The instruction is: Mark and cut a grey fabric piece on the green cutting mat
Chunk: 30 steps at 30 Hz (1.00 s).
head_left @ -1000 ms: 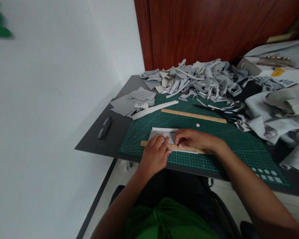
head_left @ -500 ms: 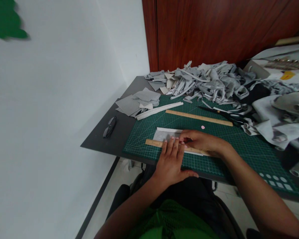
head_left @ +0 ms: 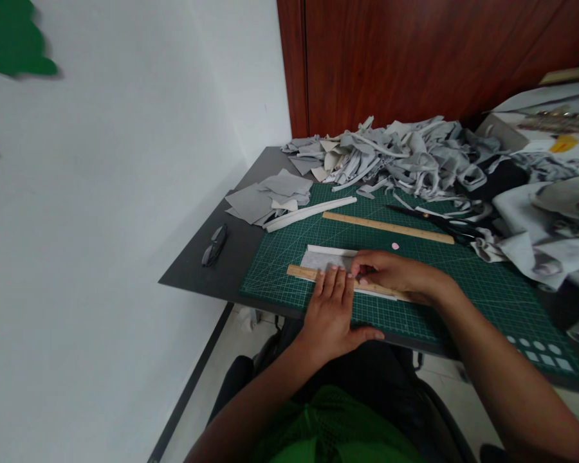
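Observation:
A small grey-white fabric piece (head_left: 324,258) lies on the green cutting mat (head_left: 463,289), with a short wooden ruler (head_left: 303,272) laid across its near edge. My left hand (head_left: 334,315) rests flat, fingers spread, with the fingertips on the ruler. My right hand (head_left: 395,274) presses down on the ruler and fabric just to the right, fingers curled; whether it holds a small tool is hidden.
A longer wooden ruler (head_left: 388,227), a pink chalk bit (head_left: 395,245) and black scissors (head_left: 439,222) lie farther back on the mat. Grey fabric scraps (head_left: 400,154) pile at the back, cut squares (head_left: 265,198) at left, glasses (head_left: 215,245) near the table's left edge, fabric (head_left: 545,218) at right.
My left hand slid from the ruler's left part toward its middle and flattened with fingers spread. The right hand stayed on the ruler. The view shifted slightly left.

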Each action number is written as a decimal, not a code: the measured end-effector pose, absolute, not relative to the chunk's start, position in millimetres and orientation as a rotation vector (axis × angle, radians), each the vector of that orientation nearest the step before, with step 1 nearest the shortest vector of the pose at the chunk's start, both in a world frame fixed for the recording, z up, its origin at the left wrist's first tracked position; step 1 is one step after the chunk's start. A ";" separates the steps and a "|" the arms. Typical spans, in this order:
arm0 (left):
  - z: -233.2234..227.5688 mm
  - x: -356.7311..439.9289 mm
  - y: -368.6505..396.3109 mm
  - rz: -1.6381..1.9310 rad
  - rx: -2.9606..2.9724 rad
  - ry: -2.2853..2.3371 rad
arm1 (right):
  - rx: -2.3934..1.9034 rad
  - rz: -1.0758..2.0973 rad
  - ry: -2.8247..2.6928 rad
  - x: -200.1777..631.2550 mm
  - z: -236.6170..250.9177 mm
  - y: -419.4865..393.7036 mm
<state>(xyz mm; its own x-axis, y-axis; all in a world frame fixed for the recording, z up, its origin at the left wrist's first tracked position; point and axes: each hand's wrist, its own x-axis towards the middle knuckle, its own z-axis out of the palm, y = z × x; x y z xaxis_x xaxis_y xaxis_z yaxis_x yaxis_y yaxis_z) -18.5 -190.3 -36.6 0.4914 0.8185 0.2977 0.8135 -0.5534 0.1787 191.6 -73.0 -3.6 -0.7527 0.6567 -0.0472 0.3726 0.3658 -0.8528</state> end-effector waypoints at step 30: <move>-43.3 -23.2 -201.6 0.531 2.773 1.533 | -0.859 1.240 -2.493 191.1 3.0 -74.0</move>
<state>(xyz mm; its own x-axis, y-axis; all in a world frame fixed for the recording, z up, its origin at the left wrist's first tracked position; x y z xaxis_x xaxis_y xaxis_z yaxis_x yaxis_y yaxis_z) -23.2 -201.6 -43.3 0.4907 0.8111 0.3184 0.8343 -0.5428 0.0967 191.1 -74.0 3.0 -0.8025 0.5941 -0.0544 0.4017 0.4706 -0.7856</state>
